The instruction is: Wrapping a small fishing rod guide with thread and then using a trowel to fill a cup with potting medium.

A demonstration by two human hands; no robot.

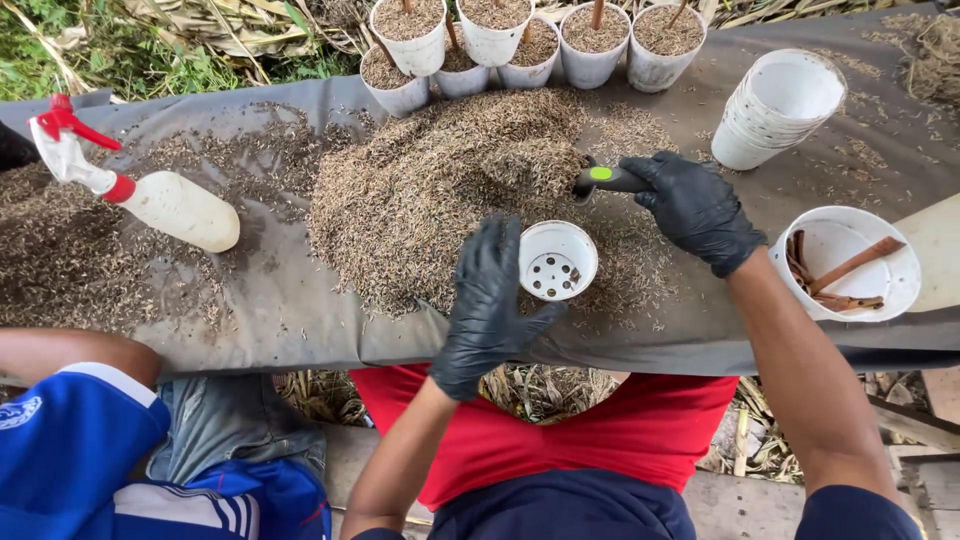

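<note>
My left hand (487, 305), in a black glove, holds a small white plastic pot (557, 260) with drain holes in its bottom; the pot is tilted toward me and nearly empty. My right hand (692, 207), also gloved in black, grips the dark handle of a scoop (607, 179) with a green spot. The scoop's blade is buried in a big heap of brown husks (450, 190) on the grey sheet, just beyond the pot.
Several husk-filled white pots (520, 40) stand at the far edge. A stack of empty pots (775, 108) lies at the right, near a white bowl (850, 262) of brown sticks. A spray bottle (150, 190) lies left. Another person in blue (90, 440) sits at my left.
</note>
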